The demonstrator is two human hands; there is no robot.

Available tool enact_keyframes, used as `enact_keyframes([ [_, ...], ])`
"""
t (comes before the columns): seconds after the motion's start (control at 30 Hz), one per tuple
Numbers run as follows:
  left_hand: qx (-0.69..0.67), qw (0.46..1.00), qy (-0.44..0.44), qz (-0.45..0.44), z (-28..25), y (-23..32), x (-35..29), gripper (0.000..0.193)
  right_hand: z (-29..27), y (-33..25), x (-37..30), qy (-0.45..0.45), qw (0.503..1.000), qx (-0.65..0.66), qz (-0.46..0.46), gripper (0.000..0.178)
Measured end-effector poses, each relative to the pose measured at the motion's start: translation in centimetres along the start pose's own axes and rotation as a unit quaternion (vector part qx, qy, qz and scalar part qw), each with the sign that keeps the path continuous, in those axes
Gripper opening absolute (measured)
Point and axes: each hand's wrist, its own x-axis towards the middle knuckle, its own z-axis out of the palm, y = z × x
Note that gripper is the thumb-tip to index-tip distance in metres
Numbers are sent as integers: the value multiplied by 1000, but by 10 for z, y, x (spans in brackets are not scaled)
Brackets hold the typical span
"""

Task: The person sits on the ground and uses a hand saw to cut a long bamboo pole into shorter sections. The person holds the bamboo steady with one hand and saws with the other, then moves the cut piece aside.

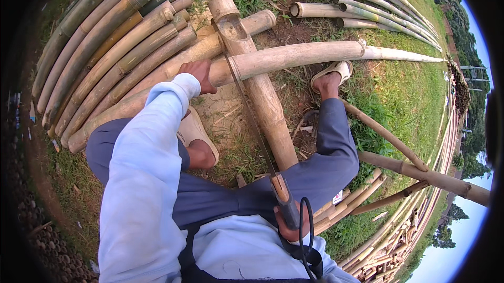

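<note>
The left hand (198, 75) closes its fingers over a long bamboo pole (299, 55), just left of where the blade of a saw (256, 128) crosses it. The right hand (292, 225) wraps its fingers around the saw's handle (284, 199), near the person's lap. The pole lies across a thick, notched bamboo log (265, 107), between 2 sandaled feet. More bamboo poles (100, 36) lie side by side at upper left.
</note>
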Motion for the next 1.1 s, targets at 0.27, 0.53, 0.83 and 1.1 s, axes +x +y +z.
enact_keyframes([
  [0.27, 8, 1000, 10, 16, -9, -1, 10, 68, 68, 0, 159, 0, 993, 116, -5, 13],
  [0.53, -5, 1000, 0, 28, 0, 4, 3, 63, 5, -9, 15, 8, 1000, 4, 13, 14],
  [0.83, -4, 1000, -4, 28, 2, -6, 1, 72, 77, 12, 163, -24, 993, 112, -21, 12],
  [1.1, -5, 999, 36, 14, 13, -3, -4, 78, 83, 29, 145, -18, 992, 121, -8, 17],
])
